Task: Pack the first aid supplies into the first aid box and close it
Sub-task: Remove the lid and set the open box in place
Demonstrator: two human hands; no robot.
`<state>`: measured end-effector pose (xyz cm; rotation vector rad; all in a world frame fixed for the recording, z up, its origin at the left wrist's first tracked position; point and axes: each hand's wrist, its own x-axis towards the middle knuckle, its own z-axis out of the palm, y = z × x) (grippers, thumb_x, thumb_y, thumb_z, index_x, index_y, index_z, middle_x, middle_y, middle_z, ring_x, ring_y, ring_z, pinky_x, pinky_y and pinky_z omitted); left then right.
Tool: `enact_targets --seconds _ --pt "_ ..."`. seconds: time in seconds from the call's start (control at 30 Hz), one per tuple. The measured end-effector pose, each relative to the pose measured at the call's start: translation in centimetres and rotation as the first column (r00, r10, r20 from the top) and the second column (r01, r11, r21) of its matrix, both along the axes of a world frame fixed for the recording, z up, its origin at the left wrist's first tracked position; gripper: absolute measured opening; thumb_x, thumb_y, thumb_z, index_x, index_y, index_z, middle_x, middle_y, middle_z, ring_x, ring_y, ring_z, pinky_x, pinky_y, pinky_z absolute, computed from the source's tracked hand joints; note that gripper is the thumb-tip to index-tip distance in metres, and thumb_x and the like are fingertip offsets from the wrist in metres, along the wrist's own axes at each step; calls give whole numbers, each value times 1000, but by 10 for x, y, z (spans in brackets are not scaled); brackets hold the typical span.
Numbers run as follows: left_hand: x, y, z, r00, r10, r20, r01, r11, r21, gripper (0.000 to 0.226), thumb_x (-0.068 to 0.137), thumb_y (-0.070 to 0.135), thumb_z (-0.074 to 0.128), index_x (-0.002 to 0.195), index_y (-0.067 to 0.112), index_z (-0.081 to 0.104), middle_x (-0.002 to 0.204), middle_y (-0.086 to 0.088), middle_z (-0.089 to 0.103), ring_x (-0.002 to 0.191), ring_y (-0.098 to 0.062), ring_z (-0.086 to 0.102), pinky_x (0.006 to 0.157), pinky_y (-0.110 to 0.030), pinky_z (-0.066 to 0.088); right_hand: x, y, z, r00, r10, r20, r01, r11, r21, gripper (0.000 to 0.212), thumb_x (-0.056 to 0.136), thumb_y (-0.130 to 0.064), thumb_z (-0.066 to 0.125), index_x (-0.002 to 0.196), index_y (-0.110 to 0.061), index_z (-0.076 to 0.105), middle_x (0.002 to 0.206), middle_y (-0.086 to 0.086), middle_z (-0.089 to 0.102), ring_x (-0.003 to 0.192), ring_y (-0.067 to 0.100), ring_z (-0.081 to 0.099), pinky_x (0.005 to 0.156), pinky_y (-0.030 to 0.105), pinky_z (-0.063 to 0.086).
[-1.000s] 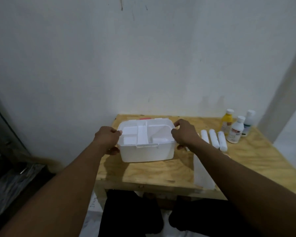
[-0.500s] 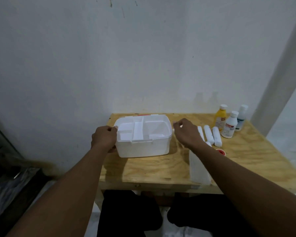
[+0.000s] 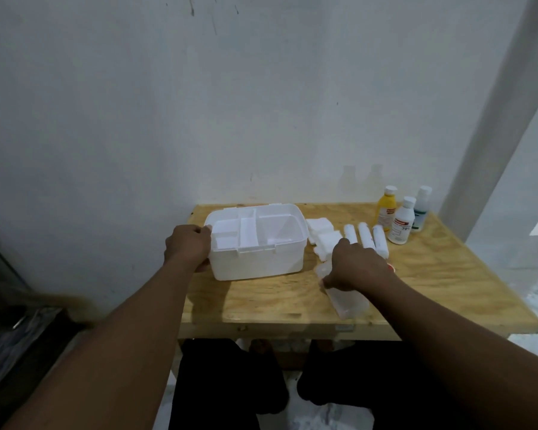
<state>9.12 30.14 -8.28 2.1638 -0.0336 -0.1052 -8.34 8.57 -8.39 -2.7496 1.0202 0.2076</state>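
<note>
The white first aid box (image 3: 257, 256) stands open on the wooden table (image 3: 448, 274), with a divided tray inside it. My left hand (image 3: 187, 249) grips the box's left end, fingers curled over the rim. My right hand (image 3: 357, 265) lies over the far end of a clear packet (image 3: 351, 301) to the right of the box, thumb at the packet's left edge; its other fingers are hidden. White gauze pads (image 3: 320, 232) lie beside the box. Three rolled bandages (image 3: 367, 240) lie further right. Behind them stand a yellow bottle (image 3: 385, 211), a white bottle (image 3: 402, 221) and a clear bottle (image 3: 421, 209).
A small red item (image 3: 392, 268) peeks out beside my right wrist. The table backs onto a white wall, with a white pillar at its right. My legs in black are under the front edge. Dark clutter lies on the floor at the left.
My right hand has left the box's right end and come down and right onto the clear packet. The gauze pads it hid now show. My left hand stays on the box.
</note>
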Motion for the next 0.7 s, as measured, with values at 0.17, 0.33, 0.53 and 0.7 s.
enact_targets --seconds 0.17,0.33,0.53,0.7 --pt "1 0 1 1000 -2 -4 2 1000 8 23 99 39 57 91 19 64 95 -12 68 76 -33 71 62 -43 64 7 -5 36 998 61 33 -61 998 -6 51 80 -31 75 121 -7 55 119 11 61 101 25 58 82 33 47" --pt "6 2 2 999 -39 -2 39 998 52 24 99 37 55 90 17 64 91 -11 69 71 -32 72 61 -45 65 31 -9 126 847 128 516 -102 992 -79 50 81 -41 73 116 -9 57 119 13 62 108 33 59 84 40 49" --pt "10 2 4 998 -60 -14 61 994 91 25 99 37 54 90 16 65 85 -8 68 66 -29 73 59 -42 65 92 23 108 774 76 629 -208 968 139 46 75 -39 80 104 -10 59 105 11 63 89 34 67 73 49 60" --pt "12 4 5 996 -84 -21 86 991 105 25 99 36 54 91 16 66 86 -9 69 62 -30 73 57 -42 64 109 32 61 943 29 332 -107 970 219 37 78 -26 80 92 -8 51 96 14 59 69 34 70 58 45 63"
